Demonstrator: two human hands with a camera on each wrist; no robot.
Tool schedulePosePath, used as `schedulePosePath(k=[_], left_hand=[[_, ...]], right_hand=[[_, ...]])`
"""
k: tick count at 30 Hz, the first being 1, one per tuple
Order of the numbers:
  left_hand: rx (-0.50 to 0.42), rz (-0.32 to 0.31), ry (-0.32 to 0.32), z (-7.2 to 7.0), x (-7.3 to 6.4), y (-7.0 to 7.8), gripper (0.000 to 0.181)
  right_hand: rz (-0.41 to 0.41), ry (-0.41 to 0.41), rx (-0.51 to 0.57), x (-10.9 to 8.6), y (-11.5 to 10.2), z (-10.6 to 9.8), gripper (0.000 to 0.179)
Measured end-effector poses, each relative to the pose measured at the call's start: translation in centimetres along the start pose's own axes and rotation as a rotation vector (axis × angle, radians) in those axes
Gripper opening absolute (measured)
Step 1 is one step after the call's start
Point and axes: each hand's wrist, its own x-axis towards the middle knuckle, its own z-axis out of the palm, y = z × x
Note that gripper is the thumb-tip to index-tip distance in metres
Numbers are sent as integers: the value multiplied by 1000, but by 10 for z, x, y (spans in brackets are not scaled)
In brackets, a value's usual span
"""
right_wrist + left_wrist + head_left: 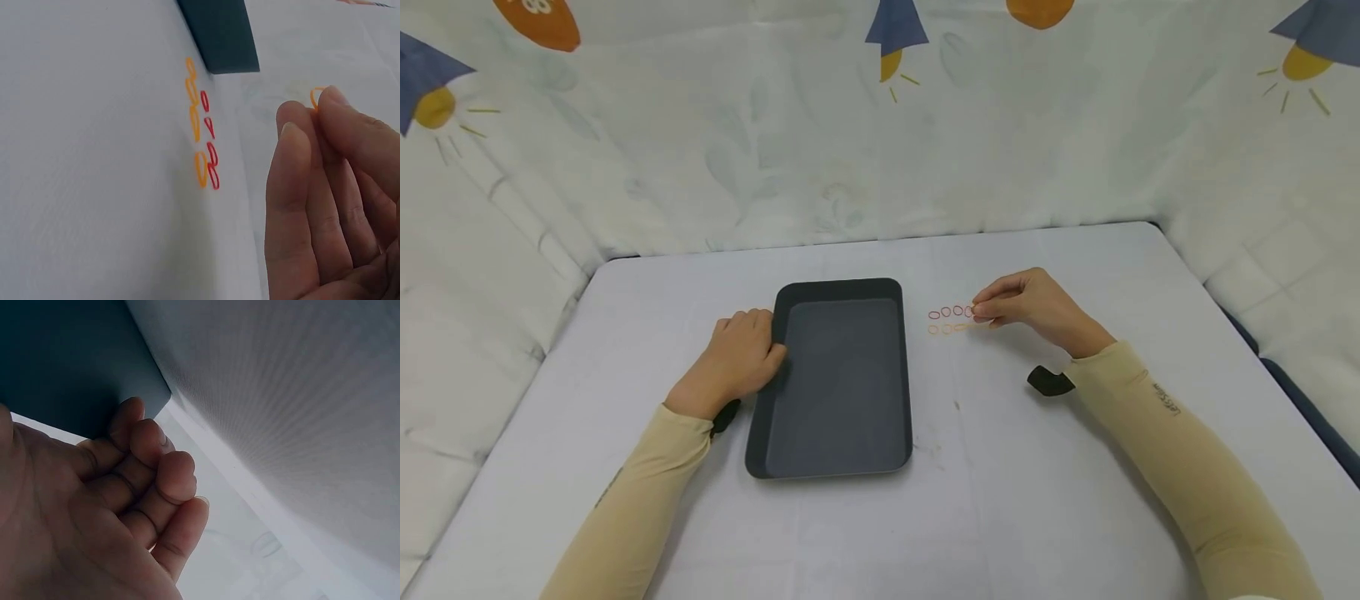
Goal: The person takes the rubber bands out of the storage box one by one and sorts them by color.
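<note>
My left hand [739, 358] grips the left rim of a dark grey rectangular tray [835, 383], thumb over the rim and the other fingers along the outside. In the left wrist view those fingers [175, 478] curl by the tray's corner. To the right of the tray, my right hand [1037, 310] pinches a small orange rubber band [314, 98] between thumb and forefinger. Beneath and beside that hand lie a row of red rubber bands [957, 311] and, nearer me, a row of orange rubber bands [947, 330].
Both rows lie on a white-covered table [1000, 517]. Faint specks mark the cloth [957, 406] right of the tray. A white curtain [820, 167] with printed rockets hangs behind the table's far edge.
</note>
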Motion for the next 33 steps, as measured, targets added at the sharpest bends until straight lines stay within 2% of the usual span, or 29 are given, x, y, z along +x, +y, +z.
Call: schedulePosePath(k=[7,14,20,25,33], left_hand=[[-3,1,-3,-1,-5,-1,29],[1,3,11,-2,-7,-2,25],[1,5,12,-3,-7,-1,25],[1,6,10,-3,-6,-1,28],[-3,-4,3,2,-2,0,37]], right_hand=[[107,51,-43,0,13,-11,37],[155,7,-83,5,20,-17,41],[193,-46,-148,8,13,-19,40],[211,-87,-243,13,4,-20,34],[211,-98,-378,26,-2,-18,28]])
